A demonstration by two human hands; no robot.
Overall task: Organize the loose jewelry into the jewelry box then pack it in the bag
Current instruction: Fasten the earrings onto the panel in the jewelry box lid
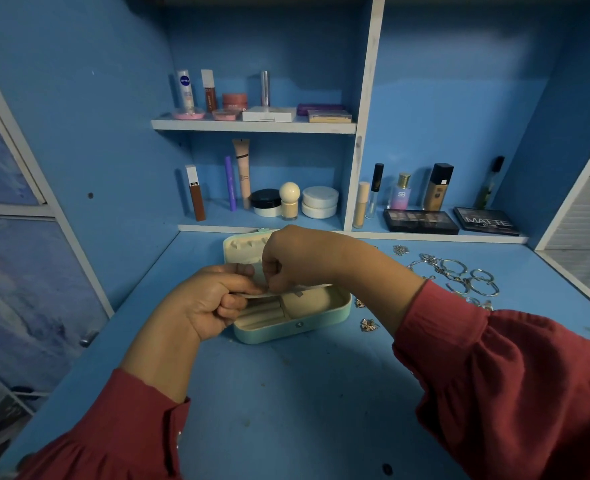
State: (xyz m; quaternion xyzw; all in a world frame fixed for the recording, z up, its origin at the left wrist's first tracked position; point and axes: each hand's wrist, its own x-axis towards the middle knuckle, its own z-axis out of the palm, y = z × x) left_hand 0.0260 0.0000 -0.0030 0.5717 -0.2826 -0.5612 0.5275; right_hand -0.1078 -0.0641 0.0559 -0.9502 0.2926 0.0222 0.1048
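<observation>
A mint-green jewelry box (297, 325) with a cream lining lies open on the blue desk, its lid (241, 245) raised at the back. My left hand (214, 299) pinches the edge of a thin cream panel (307, 288) above the box's compartments. My right hand (293, 261) reaches across from the right and pinches the same panel; whether it holds a small piece there is hidden. Loose silver bracelets and chains (460, 275) lie on the desk to the right. Small earrings (368, 323) sit just beside the box's right end. No bag is in view.
Cosmetics stand on the shelves behind: bottles, tubes and jars (279, 202), flat boxes on the upper shelf (269, 114), and two dark eyeshadow palettes (420, 221) at the right. Blue cabinet walls close in on both sides. Bare blue desk (286, 393) stretches in front of the box.
</observation>
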